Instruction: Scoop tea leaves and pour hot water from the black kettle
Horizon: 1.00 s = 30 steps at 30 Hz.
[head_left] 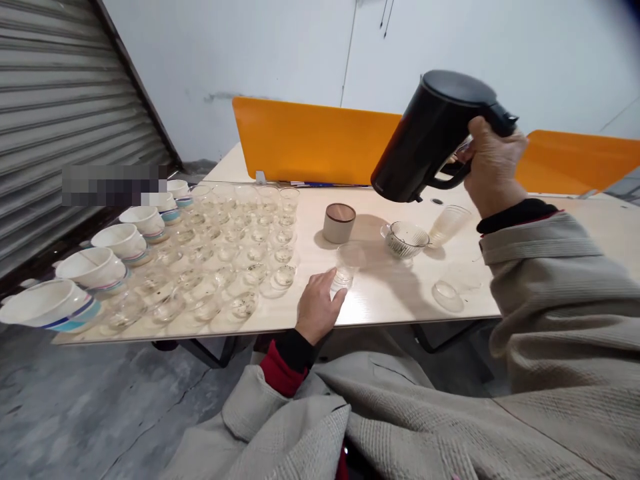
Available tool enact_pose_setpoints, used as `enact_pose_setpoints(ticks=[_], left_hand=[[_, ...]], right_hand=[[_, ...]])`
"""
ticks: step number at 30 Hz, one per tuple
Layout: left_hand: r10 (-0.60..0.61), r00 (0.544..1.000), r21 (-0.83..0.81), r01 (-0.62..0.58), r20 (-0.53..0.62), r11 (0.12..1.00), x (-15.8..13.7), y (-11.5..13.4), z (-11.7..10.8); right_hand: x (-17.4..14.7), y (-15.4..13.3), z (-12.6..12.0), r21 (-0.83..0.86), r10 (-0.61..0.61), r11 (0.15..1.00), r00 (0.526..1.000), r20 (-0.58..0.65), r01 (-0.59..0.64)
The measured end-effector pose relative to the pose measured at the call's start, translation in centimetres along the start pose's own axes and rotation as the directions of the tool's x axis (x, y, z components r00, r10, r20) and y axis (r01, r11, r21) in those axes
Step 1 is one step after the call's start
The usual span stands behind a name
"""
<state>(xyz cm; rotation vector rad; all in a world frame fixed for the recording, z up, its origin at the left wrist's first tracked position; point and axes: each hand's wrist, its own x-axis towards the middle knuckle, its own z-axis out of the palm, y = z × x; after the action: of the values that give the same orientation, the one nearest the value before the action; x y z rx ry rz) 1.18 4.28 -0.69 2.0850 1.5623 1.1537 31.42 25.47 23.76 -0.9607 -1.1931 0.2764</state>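
Note:
My right hand point(495, 160) is closed round the handle of a black electric kettle point(435, 133), raised above the table and tilted, with its lid shut. Near the table's front edge, my left hand point(320, 303) has thumb and fingers about the lower part of a clear cup point(349, 263). Just behind that cup stands a pale canister with a brown rim point(339, 225). To its right, below the kettle, sits a ribbed glass bowl point(406, 240) with a handle and something dark lying across it.
Rows of clear cups point(243, 303) with dark bits in them fill the table's left side. Several white bowls with blue bands point(117, 243) line the left edge. At right lie a stack of clear cups point(450, 223) and a clear lid-like piece point(447, 297). Orange dividers point(320, 143) stand behind.

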Motion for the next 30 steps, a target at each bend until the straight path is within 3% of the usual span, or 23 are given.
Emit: enact_pose_setpoints(ticks=[6,10,16,20,24,30], left_hand=[[-0.037,0.999,-0.043,0.037,-0.007,0.998,0.1,0.2,-0.2],[-0.078,0.996,-0.135,0.071,-0.045,0.988,0.0,0.0,-0.4],[-0.118,0.989,-0.168,0.102,-0.088,0.980,-0.1,-0.1,-0.2],[-0.084,0.991,-0.142,0.069,-0.102,0.987,-0.1,0.0,-0.1],[-0.040,0.994,-0.126,0.027,-0.103,0.992,0.0,-0.1,-0.1],[-0.070,0.993,-0.161,0.054,-0.095,0.985,0.2,-0.6,0.0]], right_hand=[[-2.2,-9.4,-2.7,-0.206,-0.053,0.978,0.987,-0.155,0.020],[-5.8,-13.5,-4.6,-0.195,-0.126,0.974,0.990,-0.062,0.112],[-14.0,-19.9,-4.9,-0.521,0.042,0.850,0.979,0.201,0.070],[-16.3,-21.3,-4.7,-0.574,0.133,0.812,0.924,0.358,0.106],[-16.4,-21.3,-4.7,-0.591,0.189,0.804,0.910,0.369,0.073],[-14.9,-21.6,-4.4,-0.486,-0.012,0.851,0.933,0.361,0.199]])
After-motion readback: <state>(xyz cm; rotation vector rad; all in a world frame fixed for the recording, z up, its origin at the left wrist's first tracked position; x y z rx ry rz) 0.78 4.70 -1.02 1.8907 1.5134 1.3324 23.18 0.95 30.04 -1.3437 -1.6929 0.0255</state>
